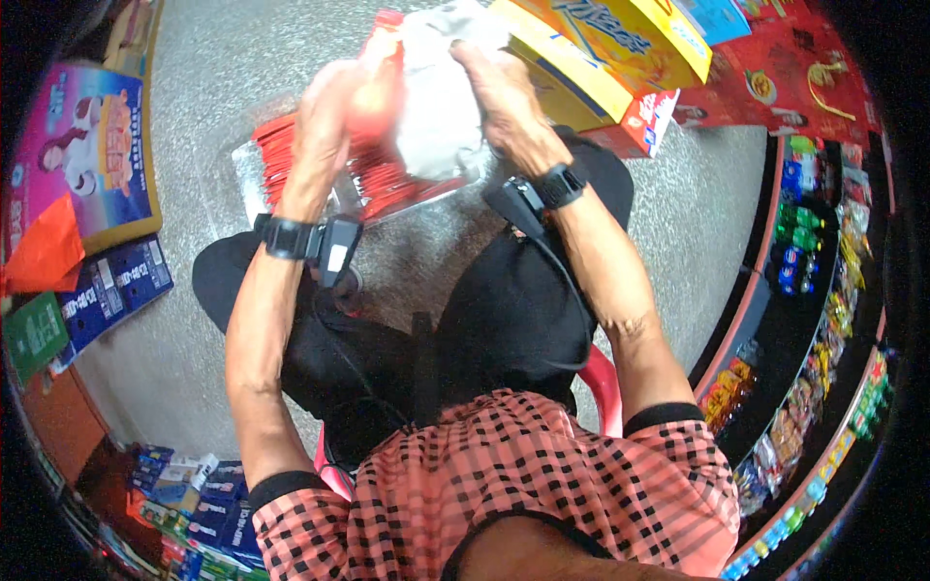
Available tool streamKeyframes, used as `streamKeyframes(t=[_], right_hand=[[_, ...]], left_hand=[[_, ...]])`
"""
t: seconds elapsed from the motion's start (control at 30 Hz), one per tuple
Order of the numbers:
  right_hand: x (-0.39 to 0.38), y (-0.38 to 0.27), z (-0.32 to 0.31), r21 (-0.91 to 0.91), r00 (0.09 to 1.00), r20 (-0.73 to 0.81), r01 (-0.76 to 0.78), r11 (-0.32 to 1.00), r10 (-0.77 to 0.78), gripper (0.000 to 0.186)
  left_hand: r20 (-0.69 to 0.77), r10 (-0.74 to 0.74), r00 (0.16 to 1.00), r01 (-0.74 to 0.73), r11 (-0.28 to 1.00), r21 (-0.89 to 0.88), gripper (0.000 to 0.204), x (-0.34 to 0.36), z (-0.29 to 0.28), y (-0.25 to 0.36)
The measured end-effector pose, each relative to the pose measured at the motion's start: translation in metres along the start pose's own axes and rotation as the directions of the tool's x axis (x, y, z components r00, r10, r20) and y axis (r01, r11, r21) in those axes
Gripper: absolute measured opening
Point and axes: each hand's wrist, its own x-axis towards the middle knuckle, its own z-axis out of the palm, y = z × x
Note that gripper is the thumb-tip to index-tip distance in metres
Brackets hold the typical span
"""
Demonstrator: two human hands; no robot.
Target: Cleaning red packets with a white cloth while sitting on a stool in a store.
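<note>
My left hand [327, 114] is closed around a glossy red, bottle-shaped item [378, 82], blurred and overexposed. A crumpled white cloth [441, 102] presses against the right side of that item. My right hand [504, 97] grips the cloth, its thumb lying on top and its other fingers mostly hidden. Below both hands, on the floor, lies a clear plastic wrap holding several flat red packets [387, 189], partly covered by the cloth and my left wrist.
Yellow cartons [620, 48] and a red box [635, 126] stand at the far right, by a red printed sheet [775, 73]. Shelves of bottles and snacks [804, 387] curve along the right. Blue boxes [116, 286] and a poster [82, 145] are at left. My knees frame the floor.
</note>
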Motion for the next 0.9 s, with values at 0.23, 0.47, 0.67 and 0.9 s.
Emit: streamKeyframes(t=[0.23, 0.47, 0.67, 0.9], right_hand=[[0.011, 0.011, 0.003, -0.081, 0.986, 0.155, 0.073, 0.994, -0.06, 0.033], [0.01, 0.007, 0.005, -0.073, 0.957, 0.267, 0.137, 0.988, -0.113, 0.033], [0.001, 0.001, 0.013, -0.337, 0.94, 0.29, 0.275, 0.9, -0.179, 0.037], [0.005, -0.012, 0.006, -0.333, 0.885, 0.11, 0.462, 0.822, -0.453, 0.034]], left_hand=[[0.14, -0.009, 0.99, -0.002, 0.997, 0.079, 0.019, -0.011, -0.002, -0.016], [0.215, 0.1, 0.972, -0.12, 0.989, 0.083, 0.04, -0.003, 0.013, 0.004], [0.125, -0.054, 0.991, 0.076, 0.98, -0.182, 0.033, -0.007, 0.014, 0.007], [0.1, -0.212, 0.972, 0.233, 0.917, -0.323, 0.045, 0.007, -0.004, 0.003]])
